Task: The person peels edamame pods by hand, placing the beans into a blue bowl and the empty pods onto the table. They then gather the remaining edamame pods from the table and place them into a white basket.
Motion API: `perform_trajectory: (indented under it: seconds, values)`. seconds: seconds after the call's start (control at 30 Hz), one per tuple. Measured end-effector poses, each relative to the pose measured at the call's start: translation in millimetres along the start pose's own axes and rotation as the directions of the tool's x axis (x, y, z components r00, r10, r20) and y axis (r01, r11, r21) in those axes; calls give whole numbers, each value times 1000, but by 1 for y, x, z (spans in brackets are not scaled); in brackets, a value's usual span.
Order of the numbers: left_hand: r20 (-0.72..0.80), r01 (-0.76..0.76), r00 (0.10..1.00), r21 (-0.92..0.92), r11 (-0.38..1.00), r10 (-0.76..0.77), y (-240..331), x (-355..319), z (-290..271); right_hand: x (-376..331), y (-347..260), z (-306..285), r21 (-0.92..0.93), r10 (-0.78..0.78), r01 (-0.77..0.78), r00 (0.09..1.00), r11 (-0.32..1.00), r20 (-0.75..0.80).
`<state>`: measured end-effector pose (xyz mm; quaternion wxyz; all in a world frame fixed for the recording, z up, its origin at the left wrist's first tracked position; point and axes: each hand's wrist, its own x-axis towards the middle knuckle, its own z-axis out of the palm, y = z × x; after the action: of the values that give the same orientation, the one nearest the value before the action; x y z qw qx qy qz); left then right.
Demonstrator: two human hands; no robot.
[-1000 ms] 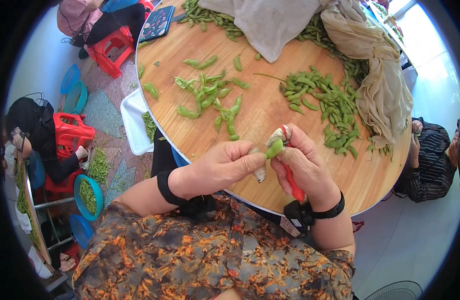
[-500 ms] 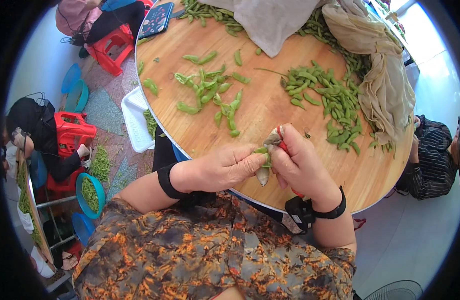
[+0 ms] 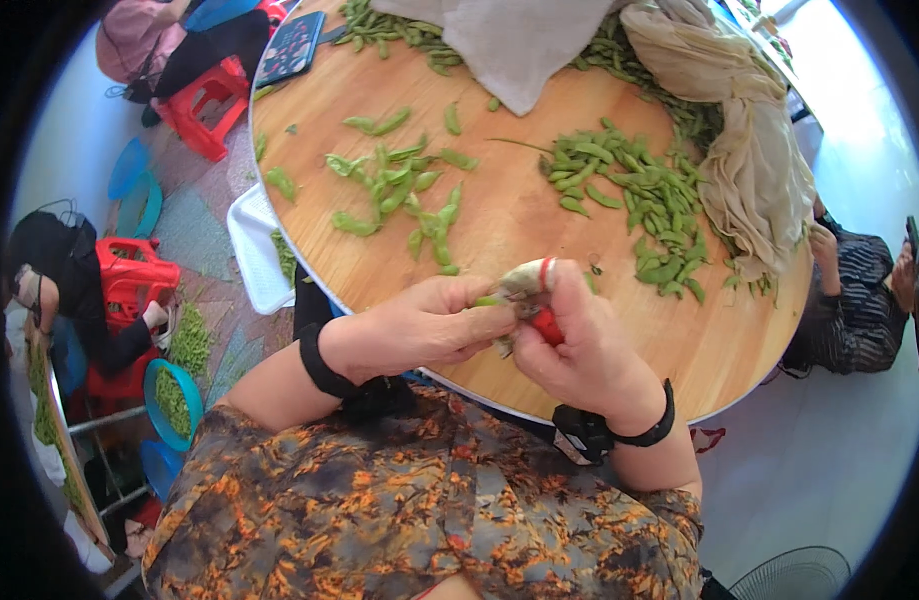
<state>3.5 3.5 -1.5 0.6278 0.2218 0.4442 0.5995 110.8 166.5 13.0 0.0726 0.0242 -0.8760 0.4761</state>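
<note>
A green soybean pod (image 3: 487, 300) is pinched between the thumb and fingers of my left hand (image 3: 424, 322), just over the table's near edge. My right hand (image 3: 591, 340) meets it there, closed at the pod's other end, which its fingers mostly hide. A whitish, stained cloth finger cover (image 3: 524, 282) with a red band sits on a finger of my right hand, and more red shows beneath. Beyond my left hand lies a loose group of pods (image 3: 389, 185) on the round wooden table (image 3: 499, 215). A denser pile of pods (image 3: 669, 200) lies to the right.
A white cloth (image 3: 519, 60) and a beige cloth (image 3: 749, 170) cover more pods at the far side. At the far left rim lies a dark patterned phone-like case (image 3: 290, 47). A white basket (image 3: 254, 255) stands beside the table. Co-workers sit left and right, near red stools (image 3: 207, 105).
Both hands have drawn slightly left and closer together around the pod. My right hand has turned, hiding more of the pod. The whole view has shifted a little.
</note>
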Motion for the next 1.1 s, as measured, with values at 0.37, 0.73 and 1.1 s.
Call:
perform_trajectory:
  seconds: [0.37, 0.73, 1.1]
  values:
    - [-108, 23, 994, -50, 998, -29, -16, -16, -3, -3, -9, 21, 35, -148, 154, 980, 987, -137]
    - [-266, -129, 964, -493, 861, -8, -8, -13, -11, 8, 20, -14, -434, -118, 14, 970, 901, -214]
    - [-351, -147, 934, -209, 967, 66, -8, -4, 9, 5, 22, -43, -690, 206, -231, 971, 686, -121]
